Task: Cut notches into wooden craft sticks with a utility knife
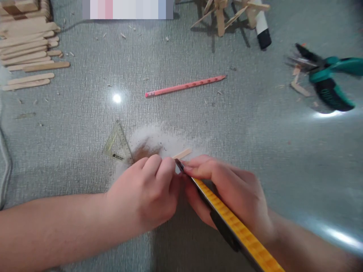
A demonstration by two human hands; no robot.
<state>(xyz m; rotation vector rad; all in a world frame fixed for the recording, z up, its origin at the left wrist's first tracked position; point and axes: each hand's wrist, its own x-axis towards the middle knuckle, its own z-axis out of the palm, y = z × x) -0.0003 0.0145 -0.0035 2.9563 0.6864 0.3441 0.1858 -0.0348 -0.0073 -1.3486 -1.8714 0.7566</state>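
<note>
My right hand [229, 189] is closed around a yellow and black utility knife [231, 223], its handle slanting down toward the lower right. The knife's dark tip meets a wooden craft stick [183, 153], whose pale end sticks out past my fingers. Beside it, my left hand [154, 187] is curled with its fingers pressed together at the stick; most of the stick's length is hidden behind this hand. Pale dust and a brown patch of dust lie on the table just beyond both hands. A clear set square [117, 142] rests left of the dust.
Farther off lies a pink pencil [185, 86]. Craft sticks [28, 49] are piled at upper left. Teal-handled pliers [326, 75] sit at right near wood scraps [299, 87]. At the top stand a wooden stick structure [221, 19] and a black-and-white marker [263, 32].
</note>
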